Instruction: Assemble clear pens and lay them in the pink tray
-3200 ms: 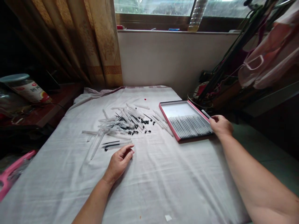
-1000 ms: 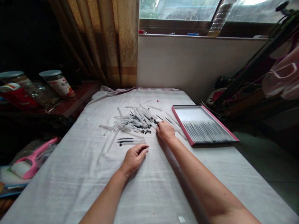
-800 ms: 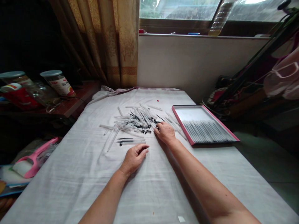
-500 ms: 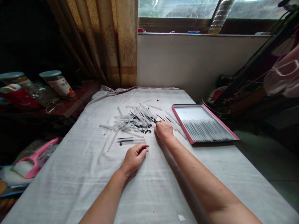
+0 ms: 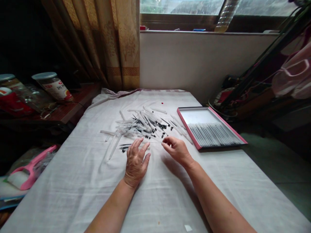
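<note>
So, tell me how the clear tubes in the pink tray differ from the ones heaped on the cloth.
The tray tubes lie side by side in one parallel row; the heaped tubes cross at all angles. The tray tubes sit inside the pink tray; the heaped tubes lie loose on the white cloth, mixed with small black bits. Both are clear tubes.

Tray (image 5: 188, 130): pink rim, pale grey floor.
Cloth (image 5: 155, 194): plain white, under the tray.
Tubes (image 5: 132, 124): clear, some with black cores, left of the tray.
Caps (image 5: 165, 126): black, just left of the tray.
Bead (image 5: 162, 103): red, beyond the tray's far left corner.
Curtain (image 5: 121, 48): tan, faint gold pattern, behind and left of the tray.
</note>
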Motion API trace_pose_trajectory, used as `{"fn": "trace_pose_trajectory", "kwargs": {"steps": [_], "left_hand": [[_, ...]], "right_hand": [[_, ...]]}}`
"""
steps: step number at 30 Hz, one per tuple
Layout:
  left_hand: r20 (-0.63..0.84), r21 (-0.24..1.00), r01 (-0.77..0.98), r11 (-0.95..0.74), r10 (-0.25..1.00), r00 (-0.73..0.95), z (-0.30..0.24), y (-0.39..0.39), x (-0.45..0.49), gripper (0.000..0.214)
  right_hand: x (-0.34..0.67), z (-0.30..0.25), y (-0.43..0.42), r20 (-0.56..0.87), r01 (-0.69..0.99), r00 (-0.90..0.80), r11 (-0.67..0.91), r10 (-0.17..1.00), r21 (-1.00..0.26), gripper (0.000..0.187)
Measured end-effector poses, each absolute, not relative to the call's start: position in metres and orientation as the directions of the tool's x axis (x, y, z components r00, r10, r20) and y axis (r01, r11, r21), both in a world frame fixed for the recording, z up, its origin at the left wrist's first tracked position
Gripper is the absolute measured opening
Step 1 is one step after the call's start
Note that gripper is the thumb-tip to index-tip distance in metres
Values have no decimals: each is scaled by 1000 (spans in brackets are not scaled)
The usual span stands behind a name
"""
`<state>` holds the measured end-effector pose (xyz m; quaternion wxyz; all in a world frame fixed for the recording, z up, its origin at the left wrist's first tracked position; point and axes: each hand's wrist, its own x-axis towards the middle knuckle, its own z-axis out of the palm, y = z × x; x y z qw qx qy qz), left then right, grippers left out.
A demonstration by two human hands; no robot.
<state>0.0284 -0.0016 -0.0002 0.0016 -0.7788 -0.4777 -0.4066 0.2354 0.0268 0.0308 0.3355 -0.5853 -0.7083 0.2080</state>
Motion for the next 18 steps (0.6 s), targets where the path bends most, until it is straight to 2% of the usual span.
{"fn": "trace_pose_trajectory", "kwargs": {"steps": [4, 8, 11, 13, 15, 18], "left_hand": [[611, 302, 814, -495, 756, 233, -6, 2, 29, 44], [533, 313, 814, -490, 800, 277, -6, 3, 28, 30], [494, 343, 785, -516, 810, 317, -4, 4, 26, 26], [493, 351, 779, -520, 810, 318, -4, 4, 25, 26], [492, 354, 777, -520, 810, 318, -5, 5, 24, 27], [485, 391, 759, -521, 817, 310, -6, 6, 23, 28]], "right_hand": [[227, 28, 19, 214, 525, -180, 278, 960, -805, 11], [229, 23, 22, 112, 317, -176, 164, 978, -934, 17], [244, 17, 34, 60, 313, -158, 108, 986, -944, 25], [255, 16, 47, 89, 470, 16, 71, 996, -880, 28], [261, 19, 62, 122, 703, 180, -40, 976, -710, 27], [258, 31, 83, 14, 920, 162, -146, 987, -363, 25]]}}
